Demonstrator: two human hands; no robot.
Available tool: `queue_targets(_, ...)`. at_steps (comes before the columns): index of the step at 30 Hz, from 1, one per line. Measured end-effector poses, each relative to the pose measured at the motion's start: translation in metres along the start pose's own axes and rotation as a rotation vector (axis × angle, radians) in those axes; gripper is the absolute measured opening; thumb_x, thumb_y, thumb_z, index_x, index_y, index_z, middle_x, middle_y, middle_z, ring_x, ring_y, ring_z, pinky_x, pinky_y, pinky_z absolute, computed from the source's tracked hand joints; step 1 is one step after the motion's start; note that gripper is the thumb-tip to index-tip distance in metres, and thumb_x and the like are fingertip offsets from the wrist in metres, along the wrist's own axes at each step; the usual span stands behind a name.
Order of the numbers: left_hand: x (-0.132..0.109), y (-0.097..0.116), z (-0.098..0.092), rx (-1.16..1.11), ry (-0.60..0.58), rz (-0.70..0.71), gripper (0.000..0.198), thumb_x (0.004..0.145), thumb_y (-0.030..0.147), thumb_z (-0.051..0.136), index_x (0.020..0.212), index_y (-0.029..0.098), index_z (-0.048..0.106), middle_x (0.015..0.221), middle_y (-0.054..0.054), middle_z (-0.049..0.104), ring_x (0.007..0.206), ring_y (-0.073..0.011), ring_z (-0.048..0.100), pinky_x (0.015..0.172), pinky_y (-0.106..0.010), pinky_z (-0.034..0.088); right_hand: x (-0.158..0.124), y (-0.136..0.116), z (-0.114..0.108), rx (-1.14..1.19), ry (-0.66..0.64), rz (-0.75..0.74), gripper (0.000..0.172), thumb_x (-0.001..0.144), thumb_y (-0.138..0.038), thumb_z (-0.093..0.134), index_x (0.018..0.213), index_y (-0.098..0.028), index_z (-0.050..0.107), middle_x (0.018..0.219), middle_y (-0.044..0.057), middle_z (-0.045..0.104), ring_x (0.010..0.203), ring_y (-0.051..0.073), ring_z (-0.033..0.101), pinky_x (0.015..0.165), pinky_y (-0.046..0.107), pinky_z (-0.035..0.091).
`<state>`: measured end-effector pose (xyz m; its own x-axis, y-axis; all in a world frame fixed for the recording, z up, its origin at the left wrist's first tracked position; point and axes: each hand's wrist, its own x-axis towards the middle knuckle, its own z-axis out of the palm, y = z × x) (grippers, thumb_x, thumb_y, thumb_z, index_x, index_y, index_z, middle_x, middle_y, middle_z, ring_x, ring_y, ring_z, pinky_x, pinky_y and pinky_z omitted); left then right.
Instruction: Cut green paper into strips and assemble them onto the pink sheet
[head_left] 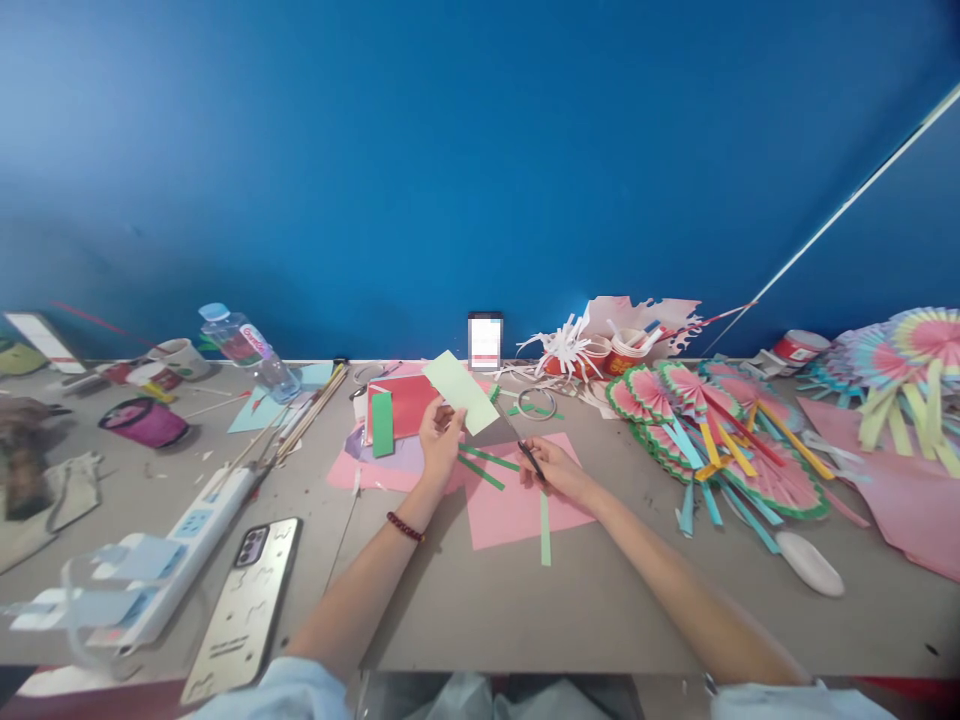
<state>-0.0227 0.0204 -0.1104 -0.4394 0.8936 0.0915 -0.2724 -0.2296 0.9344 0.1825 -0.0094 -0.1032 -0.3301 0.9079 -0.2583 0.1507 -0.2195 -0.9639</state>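
Observation:
My left hand (442, 435) pinches a pale green piece of paper (460, 392) by its lower left edge, holding it tilted above the table. In my right hand (551, 468) are scissors (532, 460) with dark handles; their blades point up and left toward the paper's lower right corner. Whether the blades touch the paper I cannot tell. Beneath my right hand lies a pink sheet (495, 525), with a pale green strip (546, 530) on it. Darker green strips (484, 472) lie between my hands. A green paper rectangle (382, 424) rests on a red packet (409, 400) left of my left hand.
Pleated paper fans (720, 430) with ribbons lie at right, beside a white oval object (810, 563). At left are a phone (244, 610), a power strip (180, 560), wooden sticks (311, 415) and a plastic bottle (251, 350). Another phone (486, 343) leans against the blue wall.

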Motion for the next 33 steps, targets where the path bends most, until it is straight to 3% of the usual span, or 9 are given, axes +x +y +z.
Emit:
queue_targets(5,-0.004,0.005,0.002,0.014,-0.04,0.01,0.047,0.062,0.035,0.085,0.101,0.021,0.062,0.075,0.002,0.061,0.063,-0.0116,0.058,0.056,-0.023,0.048,-0.001,0.001,-0.001,-0.025,-0.078,0.058,0.037,0.075,-0.049,0.071,0.092,-0.022,0.053,0.061,-0.004,0.068,0.031,0.005,0.034,0.028,0.019,0.021)
queue_targets(12,-0.008,0.005,0.005,0.078,-0.037,0.05,0.05,0.064,0.043,0.082,0.102,0.019,0.061,0.076,0.0,0.061,0.065,-0.0129,0.059,0.056,-0.025,0.05,-0.003,-0.003,0.001,-0.063,-0.083,0.05,0.043,0.074,-0.055,0.07,0.091,-0.02,0.052,0.062,-0.002,0.067,0.038,0.006,0.042,0.031,0.017,0.022)
queue_targets(33,-0.015,0.003,0.009,0.088,-0.084,0.082,0.05,0.066,0.042,0.08,0.105,0.019,0.059,0.074,0.001,0.061,0.058,-0.0115,0.058,0.053,-0.026,0.051,-0.001,-0.004,0.003,-0.034,-0.106,0.064,0.047,0.078,-0.062,0.065,0.092,-0.02,0.05,0.06,-0.003,0.064,0.038,0.005,0.042,0.034,0.017,0.024)
